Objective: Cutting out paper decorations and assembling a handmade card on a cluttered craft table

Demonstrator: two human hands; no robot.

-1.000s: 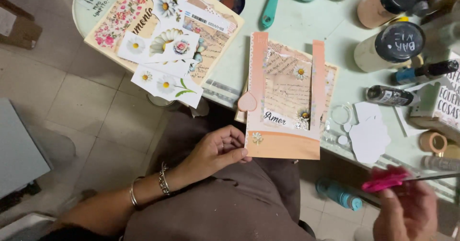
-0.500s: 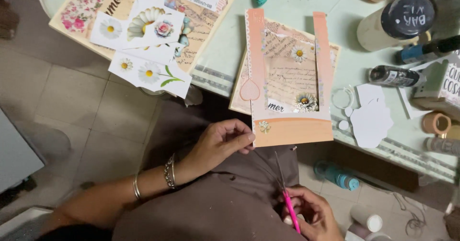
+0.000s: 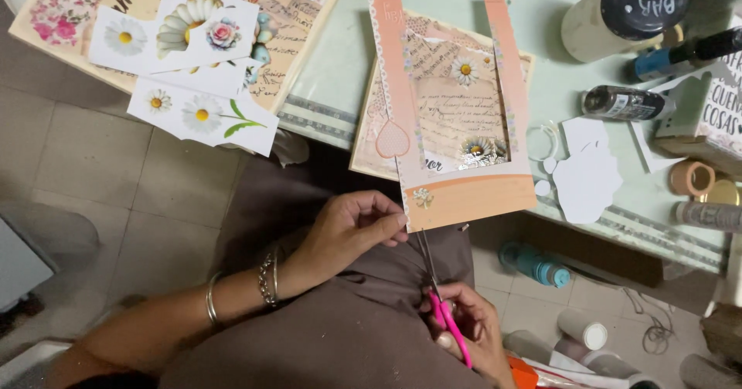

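Head view: left hand (image 3: pixel 352 230) pinches the peach frame (image 3: pixel 456 110) at its lower corner, centre frame, over the tabletop (image 3: pixel 348 64) edge; right hand (image 3: pixel 464 331) clasps pink scissors (image 3: pixel 440 300), blades at the bottom edge, best kept steady and flat

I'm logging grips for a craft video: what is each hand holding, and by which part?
The left hand pinches the peach paper frame at its lower left corner. The right hand holds pink-handled scissors by the handles, blades pointing up at the frame's bottom edge.
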